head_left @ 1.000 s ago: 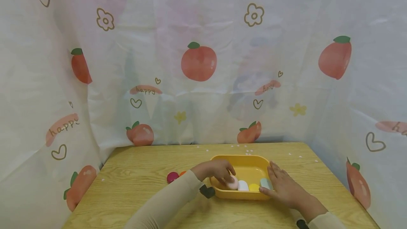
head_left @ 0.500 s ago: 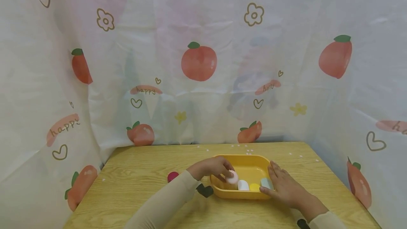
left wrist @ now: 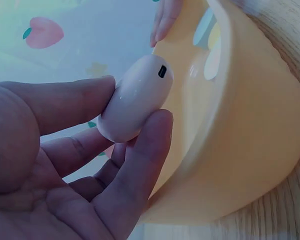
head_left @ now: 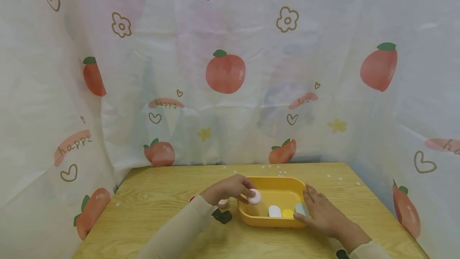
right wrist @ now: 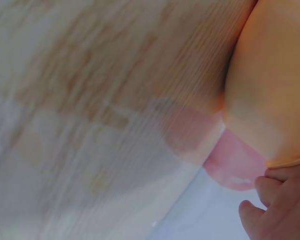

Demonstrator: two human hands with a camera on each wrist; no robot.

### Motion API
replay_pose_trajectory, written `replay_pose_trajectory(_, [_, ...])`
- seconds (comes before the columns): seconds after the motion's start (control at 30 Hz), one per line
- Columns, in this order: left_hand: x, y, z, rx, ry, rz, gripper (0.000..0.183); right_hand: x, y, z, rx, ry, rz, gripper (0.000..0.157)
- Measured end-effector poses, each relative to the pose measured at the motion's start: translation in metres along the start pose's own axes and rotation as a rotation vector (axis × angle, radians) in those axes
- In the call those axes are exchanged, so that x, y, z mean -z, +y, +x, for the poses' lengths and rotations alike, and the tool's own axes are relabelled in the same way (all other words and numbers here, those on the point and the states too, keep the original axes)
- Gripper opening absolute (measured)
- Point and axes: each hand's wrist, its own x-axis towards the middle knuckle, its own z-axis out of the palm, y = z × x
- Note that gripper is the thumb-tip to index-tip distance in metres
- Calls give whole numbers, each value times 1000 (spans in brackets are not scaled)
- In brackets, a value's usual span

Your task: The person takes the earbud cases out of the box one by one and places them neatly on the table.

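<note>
My left hand [head_left: 231, 189] pinches a pale pink, smooth rounded disc [head_left: 254, 196] between thumb and fingertips, over the left end of a yellow plastic bin [head_left: 274, 222]. Up close in the left wrist view, the pink disc [left wrist: 132, 100] has a small dark slot in its edge; its kind I cannot tell. Along the bin's front wall inside lie a white rounded piece [head_left: 275, 211], a yellow one [head_left: 288, 213] and a mint-green one [head_left: 300, 209]. My right hand [head_left: 323, 213] rests on the bin's right end, fingers extended along the rim and thumb at the front edge.
Left of the bin, partly behind my left arm, are a pale round piece [head_left: 223, 203] and a sliver of a magenta one [head_left: 192, 198]. Small white specks dot the wooden table [head_left: 165, 183]. A fruit-print curtain [head_left: 230, 131] encloses the back and sides.
My left hand has lifted the pink disc from beside the white piece and moved it left and up toward the bin's left rim. The right hand stays put.
</note>
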Motion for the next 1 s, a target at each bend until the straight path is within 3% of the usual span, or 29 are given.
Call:
replay_pose_trajectory(0.47, [13, -2, -17, -16, 8, -5, 14, 5, -3, 1, -20, -65, -40, 91])
replay_pose_trajectory(0.7, [21, -7, -27, -5, 18, -59, 17, 5, -3, 3, -32, -103, -70, 90])
replay_pose_trajectory(1.0, [32, -14, -40, -21, 36, -58, 19, 8, -5, 3, -14, -109, -84, 90])
